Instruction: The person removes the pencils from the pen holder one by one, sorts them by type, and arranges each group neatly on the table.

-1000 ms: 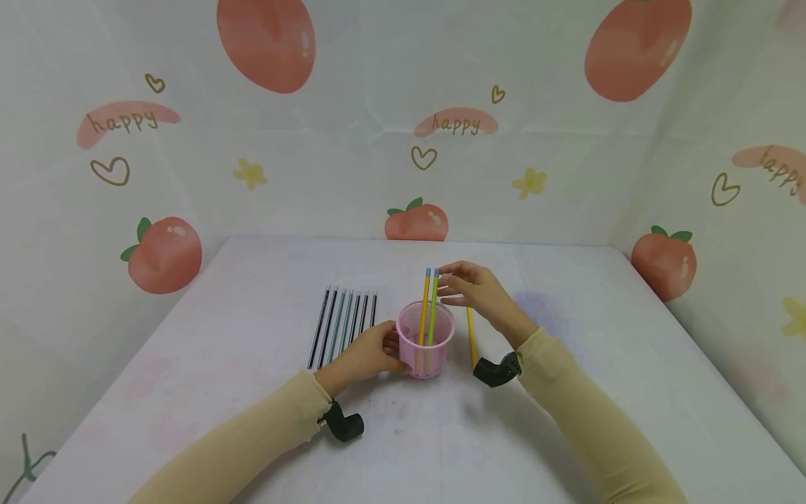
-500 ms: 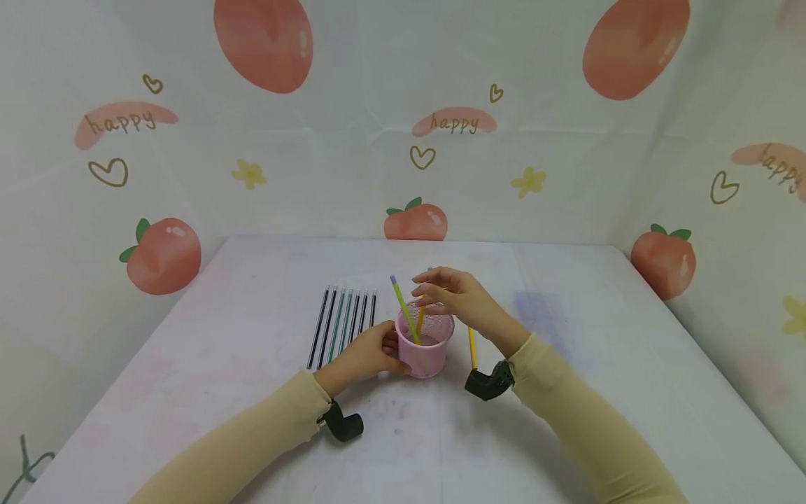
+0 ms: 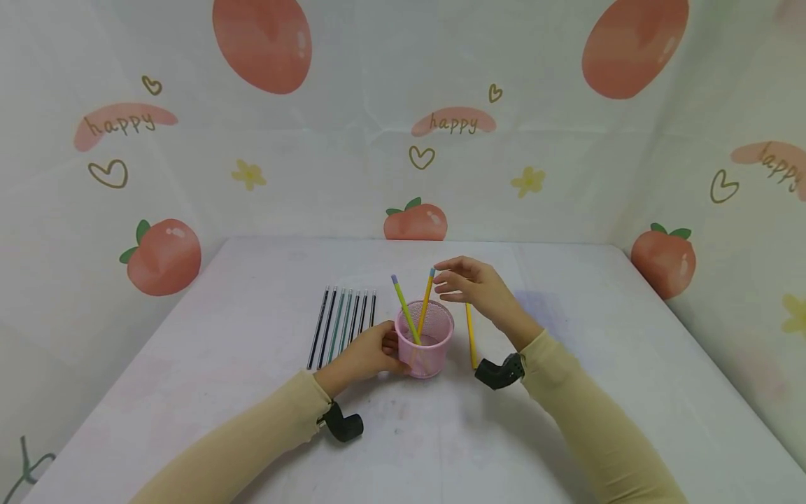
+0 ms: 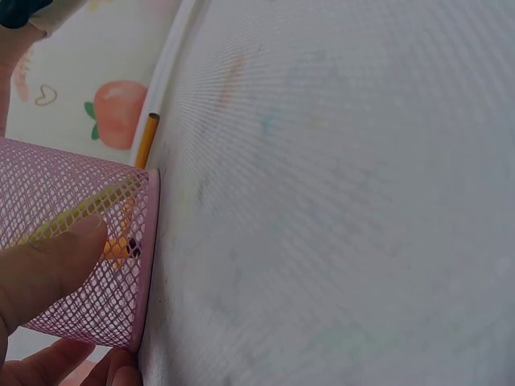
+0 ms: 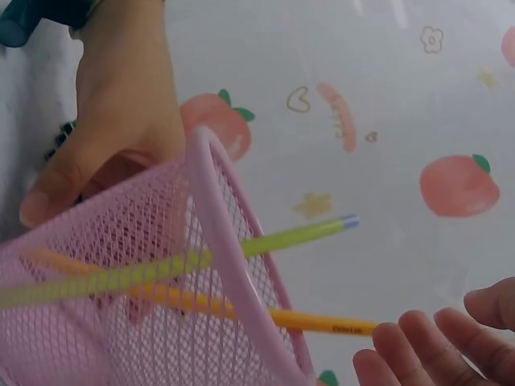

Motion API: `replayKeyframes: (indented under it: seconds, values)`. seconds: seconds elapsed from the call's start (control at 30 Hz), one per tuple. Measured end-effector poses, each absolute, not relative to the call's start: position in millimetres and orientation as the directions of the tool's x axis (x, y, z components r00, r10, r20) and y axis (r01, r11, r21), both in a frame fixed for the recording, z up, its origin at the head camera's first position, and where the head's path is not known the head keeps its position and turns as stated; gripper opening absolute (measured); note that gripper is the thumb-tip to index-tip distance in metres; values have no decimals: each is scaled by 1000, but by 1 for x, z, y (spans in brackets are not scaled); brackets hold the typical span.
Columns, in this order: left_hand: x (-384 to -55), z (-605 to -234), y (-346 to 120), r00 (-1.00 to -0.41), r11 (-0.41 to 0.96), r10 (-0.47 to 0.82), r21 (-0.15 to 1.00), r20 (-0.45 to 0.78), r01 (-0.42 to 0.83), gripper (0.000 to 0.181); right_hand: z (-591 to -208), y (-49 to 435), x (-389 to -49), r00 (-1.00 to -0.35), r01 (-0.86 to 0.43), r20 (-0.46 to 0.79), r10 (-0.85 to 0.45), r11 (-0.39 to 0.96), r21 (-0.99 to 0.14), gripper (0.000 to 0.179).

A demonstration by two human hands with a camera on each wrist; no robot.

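Observation:
A pink mesh pen cup (image 3: 427, 358) stands upright on the table, and my left hand (image 3: 364, 353) grips its left side, with the thumb (image 4: 60, 261) lying across the mesh in the left wrist view. Inside it lean a yellow-green pencil (image 3: 406, 308), tilted left, and an orange pencil (image 3: 425, 301), tilted slightly right. My right hand (image 3: 475, 287) hovers above the cup's right side, fingers extended and thumb apart. In the right wrist view its fingertips (image 5: 388, 336) are right at the orange pencil's top end.
Several dark and teal pencils (image 3: 340, 322) lie in a row left of the cup, partly behind the left hand. Another orange pencil (image 3: 471, 336) lies on the table to the right, under the right hand. A patterned white cloth (image 3: 352, 189) hangs behind the table (image 3: 403, 455).
The yellow-green pencil has tipped over to the cup's left side. My right hand moved left over the cup, then back right beside the orange pencil's top. My left hand stayed in place.

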State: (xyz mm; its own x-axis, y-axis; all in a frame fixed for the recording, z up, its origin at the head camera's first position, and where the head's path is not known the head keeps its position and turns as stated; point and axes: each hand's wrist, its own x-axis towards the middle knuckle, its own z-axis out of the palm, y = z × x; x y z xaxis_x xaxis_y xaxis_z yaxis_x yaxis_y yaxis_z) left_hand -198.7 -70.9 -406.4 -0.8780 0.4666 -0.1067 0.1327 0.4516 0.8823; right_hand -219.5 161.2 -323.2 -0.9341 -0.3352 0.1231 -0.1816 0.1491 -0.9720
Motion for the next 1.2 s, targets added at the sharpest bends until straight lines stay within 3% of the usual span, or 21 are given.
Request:
replayKeyframes:
  seconds: [0.2, 0.6, 0.93, 1.2]
  values:
    - [-199, -407, -72, -877, 456, 468, 880, -109, 134, 62, -330, 169, -226, -947, -172, 119, -299, 157, -972, 36]
    - [-200, -407, -72, -874, 458, 472, 879, -115, 131, 65, -344, 153, -230, -952, -63, -26, -305, 280, -958, 32]
    - [-200, -407, -72, -875, 454, 469, 883, -122, 120, 63, -347, 148, -230, -948, -111, -3, -320, 338, -935, 30]
    - [-200, -409, -73, -870, 430, 483, 892, -97, 138, 62, -342, 150, -233, -944, -164, 78, -320, 253, -953, 27]
